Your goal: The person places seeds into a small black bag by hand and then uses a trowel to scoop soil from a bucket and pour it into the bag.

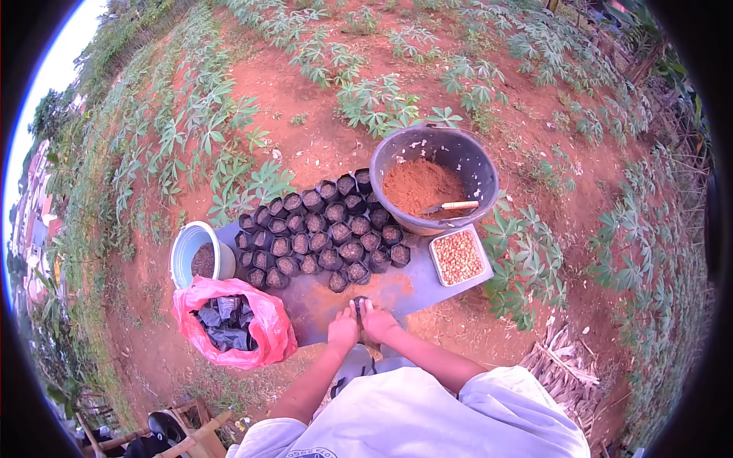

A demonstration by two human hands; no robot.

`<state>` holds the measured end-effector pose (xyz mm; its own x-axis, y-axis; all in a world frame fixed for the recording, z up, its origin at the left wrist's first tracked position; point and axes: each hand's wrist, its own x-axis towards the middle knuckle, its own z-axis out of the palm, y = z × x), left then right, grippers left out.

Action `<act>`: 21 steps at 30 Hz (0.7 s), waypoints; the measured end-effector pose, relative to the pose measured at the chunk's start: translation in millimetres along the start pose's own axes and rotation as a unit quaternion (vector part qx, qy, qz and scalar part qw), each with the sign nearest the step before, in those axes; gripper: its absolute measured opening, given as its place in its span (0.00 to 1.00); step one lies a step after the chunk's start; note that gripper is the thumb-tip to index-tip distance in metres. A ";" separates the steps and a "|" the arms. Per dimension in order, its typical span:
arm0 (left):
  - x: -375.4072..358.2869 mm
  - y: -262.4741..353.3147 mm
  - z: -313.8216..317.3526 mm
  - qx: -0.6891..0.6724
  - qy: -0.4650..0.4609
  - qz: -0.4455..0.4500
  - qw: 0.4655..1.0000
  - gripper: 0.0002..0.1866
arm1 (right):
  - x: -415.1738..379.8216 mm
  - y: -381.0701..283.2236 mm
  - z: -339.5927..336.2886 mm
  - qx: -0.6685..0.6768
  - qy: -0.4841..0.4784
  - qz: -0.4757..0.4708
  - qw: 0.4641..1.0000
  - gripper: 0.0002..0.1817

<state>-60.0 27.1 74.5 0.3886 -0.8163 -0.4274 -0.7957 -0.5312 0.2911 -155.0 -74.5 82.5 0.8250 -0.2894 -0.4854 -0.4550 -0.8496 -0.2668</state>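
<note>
At the front edge of the table (305,299), my left hand (343,329) and my right hand (378,320) are close together. Between them is a small black planting bag (358,304), with the fingers of both hands closed on its sides. My hands hide most of it, so how full it is cannot be seen. Just beyond my hands, several black planting bags (308,263) filled with brown soil stand upright in tight rows.
A large dark bucket (484,175) of reddish soil holds a trowel (458,205) at back right. Near it sits a white tub of corn kernels (458,258). On the left are a light bucket (182,256) and a pink plastic bag (267,345) of folded black bags. Leafy plants surround the table.
</note>
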 end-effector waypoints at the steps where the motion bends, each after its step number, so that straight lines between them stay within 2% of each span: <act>1: -0.7 0.7 1.5 0.001 -0.002 -0.004 1.000 0.38 | 1.6 2.4 6.1 0.021 0.026 -0.006 0.999 0.33; 3: -2.9 3.7 -3.3 0.006 0.004 -0.005 1.000 0.38 | 3.5 6.2 10.2 0.040 0.061 -0.012 0.997 0.32; 5: -9.1 10.9 -12.8 0.009 0.009 -0.024 1.000 0.37 | 3.9 12.2 6.7 0.054 0.043 -0.025 0.997 0.32; 7: -9.9 11.8 -12.1 -0.019 0.039 -0.035 0.998 0.34 | 1.7 22.4 -9.8 0.066 0.030 -0.045 0.996 0.32; 9: -6.7 9.0 -5.7 -0.050 0.110 -0.039 0.992 0.29 | 0.8 30.9 -13.4 0.075 0.011 -0.067 0.995 0.32; 11: -2.7 13.1 -5.2 -0.079 0.118 -0.048 0.989 0.27 | 11.5 43.1 -0.4 0.131 0.070 -0.078 0.986 0.28; 15: 4.4 22.0 3.2 -0.167 0.140 -0.073 0.973 0.20 | 7.1 46.5 -14.0 0.160 0.049 -0.070 0.983 0.21; 17: 7.3 24.7 3.4 -0.195 0.156 -0.086 0.965 0.17 | 6.8 47.1 -9.8 0.204 0.093 -0.086 0.971 0.15; 21: 12.0 28.0 -1.0 -0.219 0.137 -0.068 0.964 0.13 | 8.8 56.8 -1.0 0.198 0.104 -0.108 0.969 0.15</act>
<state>-77.1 2.2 78.4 0.6313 -0.7293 -0.2638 -0.4786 -0.6340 0.6074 -173.3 -125.7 63.9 0.9463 -0.2412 -0.2154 -0.3231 -0.6767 -0.6616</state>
